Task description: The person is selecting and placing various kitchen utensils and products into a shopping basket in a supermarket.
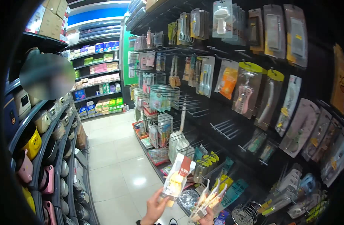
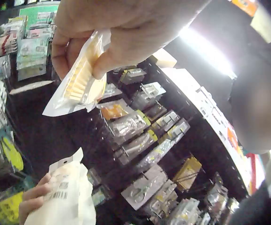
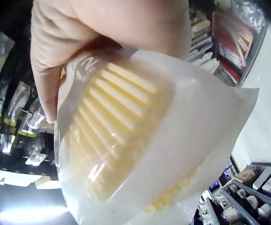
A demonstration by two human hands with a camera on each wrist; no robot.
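"12" (image 3: 85,67) on translucent packet (image 3: 126,126), other lettering unclear

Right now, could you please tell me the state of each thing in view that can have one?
Left hand, pinching a packet
Packet, held up, tilted; seal unclear
Right hand, gripping other packets
Other packets, bunched together; seals unclear
Orange pack, hanging, tilted
Strip light, lit

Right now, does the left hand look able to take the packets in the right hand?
Probably not without freeing itself: the left hand pinches a single packet. The way looks free, though: in the head view, nothing seems to stand between it and the packets the right hand grips.
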